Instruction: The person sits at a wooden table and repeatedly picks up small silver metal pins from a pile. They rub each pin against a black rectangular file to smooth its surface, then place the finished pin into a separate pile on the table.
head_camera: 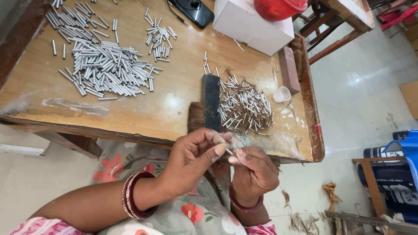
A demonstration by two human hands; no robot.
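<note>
My left hand (196, 154) and my right hand (254, 169) meet just below the wooden table's front edge (130, 126). Both pinch one short metal tube (228, 151) between their fingertips. Right above them on the table lies a loose heap of short metal tubes (244, 104) beside a black brush block (212, 102). A bigger pile of longer metal tubes (104, 65) covers the table's left part, with a smaller cluster (160, 37) behind it. I wear dark red bangles (133, 196) on the left wrist.
A white box (252, 21) with a red round object (278, 8) on it stands at the back. A black device (193, 11) lies beside it. A brick-like block (288, 69) and a small white cap (283, 93) sit near the right edge. Blue cans (392, 174) stand on the floor at right.
</note>
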